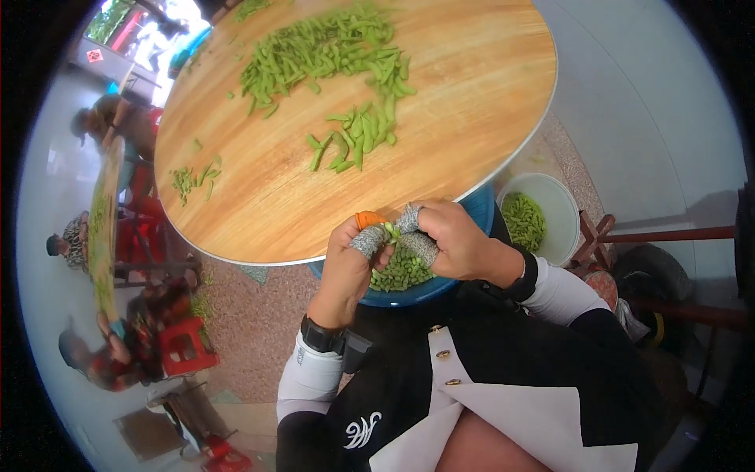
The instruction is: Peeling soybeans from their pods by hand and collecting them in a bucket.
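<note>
Between my fingertips is a small green soybean pod (393, 231), partly hidden by the fingers. My left hand (348, 263) pinches it from one side; grey knitted wraps and an orange cover sit on its fingers. On the other side my right hand (462, 242) is closed on the pod too, with grey wraps on its fingers. Both hands are over a blue basin (401, 300), which holds many small green beans (403, 272). Just beyond them, a loose cluster of whole green pods (358, 138) lies on the round wooden table (480, 94).
A larger heap of pods (314, 51) covers the table's far part, with scraps (187, 182) at its left. To the right stands a white bucket (569, 224) of green pieces. Other people sit at a long table (102, 236) on the left, near a red stool (189, 346).
</note>
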Motion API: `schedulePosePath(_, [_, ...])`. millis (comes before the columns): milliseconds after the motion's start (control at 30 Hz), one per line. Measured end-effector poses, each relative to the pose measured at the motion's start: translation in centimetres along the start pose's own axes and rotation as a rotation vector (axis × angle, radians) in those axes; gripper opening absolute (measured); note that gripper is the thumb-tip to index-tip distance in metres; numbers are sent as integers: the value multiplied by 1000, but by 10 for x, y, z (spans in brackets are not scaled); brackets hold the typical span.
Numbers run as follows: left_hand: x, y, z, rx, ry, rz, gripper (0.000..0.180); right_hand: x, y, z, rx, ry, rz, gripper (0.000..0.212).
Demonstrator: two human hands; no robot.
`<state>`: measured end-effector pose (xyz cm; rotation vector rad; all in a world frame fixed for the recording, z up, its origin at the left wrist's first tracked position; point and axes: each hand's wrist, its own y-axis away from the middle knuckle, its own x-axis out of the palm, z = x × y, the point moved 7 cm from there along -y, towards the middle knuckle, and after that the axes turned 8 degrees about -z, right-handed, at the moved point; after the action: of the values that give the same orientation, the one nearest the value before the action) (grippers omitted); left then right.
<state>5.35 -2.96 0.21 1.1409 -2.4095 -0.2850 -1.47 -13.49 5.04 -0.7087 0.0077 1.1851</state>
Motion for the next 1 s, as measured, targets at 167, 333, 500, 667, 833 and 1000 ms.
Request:
schedulePosePath(167, [0,-4,10,-27,-39,44,9,6,5,-5,88,-38,35,16])
schedulePosePath(333, [2,1,0,84,-222,-31,18,2,8,-19,259,-172,-49,11])
schedulePosePath(500, [10,14,-16,191,-228,-5,22,-2,6,-20,347,-144,-39,9])
schedulePosePath(667, [6,7,-12,156,-192,-23,15,0,4,-3,87,47,11,15])
schedulePosePath(833, [-1,1,10,6,9,-42,6,6,12,13,-191,273,71,18])
schedulePosePath(1000, [10,0,17,54,-150,49,16,-10,19,0,13,239,79,15])
